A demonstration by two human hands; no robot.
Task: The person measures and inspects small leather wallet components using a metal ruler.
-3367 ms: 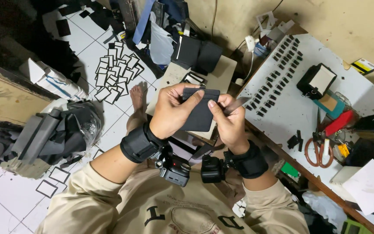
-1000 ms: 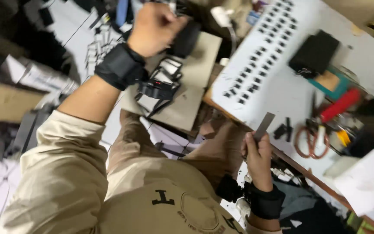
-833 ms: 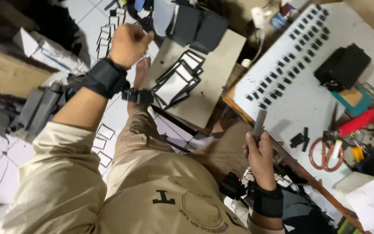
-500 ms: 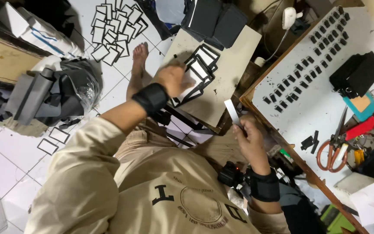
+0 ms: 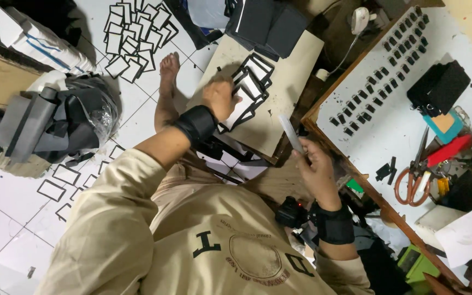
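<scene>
Head view: the left hand [image 5: 220,97] presses flat, grasping nothing, on thin black-and-white frame cut-outs [image 5: 249,90] stacked on the beige board [image 5: 288,68]; light, floppy, best lifted by edges. The right hand [image 5: 313,164], beside that board, pinches a stiff grey metal strip [image 5: 290,133].

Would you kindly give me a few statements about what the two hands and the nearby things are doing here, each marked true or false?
1. The right hand holds a thin metal strip. True.
2. The left hand rests on the black frame pieces on the tan board. True.
3. The orange-handled scissors are in the left hand. False: they lie on the white table.
4. Both wrists are bare. False: each wears a black wrist strap.
5. More black frames lie on the tiled floor. True.
</scene>
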